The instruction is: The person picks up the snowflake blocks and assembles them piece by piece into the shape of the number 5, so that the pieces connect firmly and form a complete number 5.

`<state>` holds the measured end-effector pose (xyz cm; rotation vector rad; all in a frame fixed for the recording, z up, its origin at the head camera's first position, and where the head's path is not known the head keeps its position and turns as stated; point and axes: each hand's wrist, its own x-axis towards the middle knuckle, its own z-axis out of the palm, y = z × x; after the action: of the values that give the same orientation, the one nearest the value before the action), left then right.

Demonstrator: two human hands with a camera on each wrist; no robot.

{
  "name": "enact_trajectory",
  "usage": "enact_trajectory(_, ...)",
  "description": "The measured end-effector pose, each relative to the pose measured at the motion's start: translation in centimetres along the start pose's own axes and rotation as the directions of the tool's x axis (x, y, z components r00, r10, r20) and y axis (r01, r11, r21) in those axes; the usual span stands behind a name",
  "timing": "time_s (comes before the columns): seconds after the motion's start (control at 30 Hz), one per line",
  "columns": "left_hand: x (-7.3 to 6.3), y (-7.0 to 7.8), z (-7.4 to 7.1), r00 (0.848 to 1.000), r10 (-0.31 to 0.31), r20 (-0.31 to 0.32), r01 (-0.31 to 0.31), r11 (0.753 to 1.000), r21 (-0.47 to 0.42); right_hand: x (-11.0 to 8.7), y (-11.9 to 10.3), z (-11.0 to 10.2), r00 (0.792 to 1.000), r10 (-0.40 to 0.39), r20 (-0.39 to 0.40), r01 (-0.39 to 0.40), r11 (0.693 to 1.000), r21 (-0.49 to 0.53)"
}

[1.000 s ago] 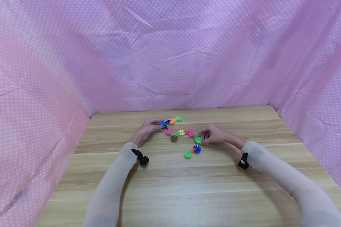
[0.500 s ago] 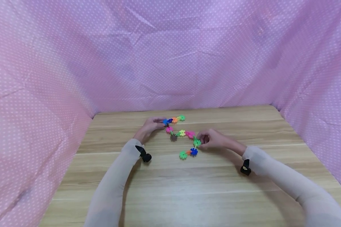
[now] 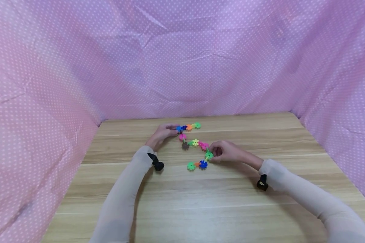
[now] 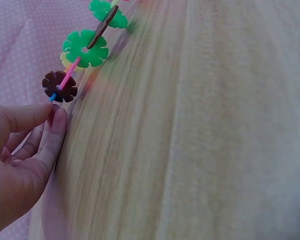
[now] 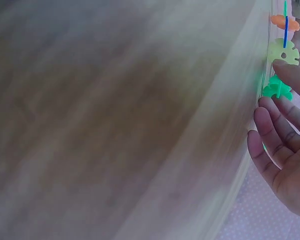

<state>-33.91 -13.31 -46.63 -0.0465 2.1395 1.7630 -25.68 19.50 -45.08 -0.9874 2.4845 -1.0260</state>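
A chain of interlocking plastic snowflake discs lies in an S-shaped curve on the table, with a yellow disc (image 3: 195,142) near its middle. My left hand (image 3: 164,132) pinches a light blue disc (image 3: 178,129) at the upper bend. In the left wrist view, thumb and fingertips meet at its blue edge, beside a brown disc (image 4: 59,86) and an edge-on pink disc (image 4: 69,73). At the lower bend, my right hand (image 3: 226,151) holds a green disc (image 3: 209,155) between thumb and fingers. Beyond it the tail runs left through a dark blue disc (image 3: 203,164) to a green end disc (image 3: 191,166).
The wooden table (image 3: 182,209) reaches back to a pink polka-dot curtain (image 3: 182,67), which also hangs along both sides. Black straps with small devices sit on both wrists, over light sleeves (image 3: 118,199).
The right hand has drawn its bend toward the front and slightly left, and the tail has swung left. My left hand has shifted right with the upper bend, carrying the top row along.
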Motion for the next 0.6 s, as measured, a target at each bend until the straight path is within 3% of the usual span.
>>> enact_trajectory(0.6,0.94,0.12,0.68,1.0,-0.004,0.0,0.004,0.999,-0.032,0.48,-0.25,0.44,1.0,0.022,0.001,-0.022,1.0,-0.01)
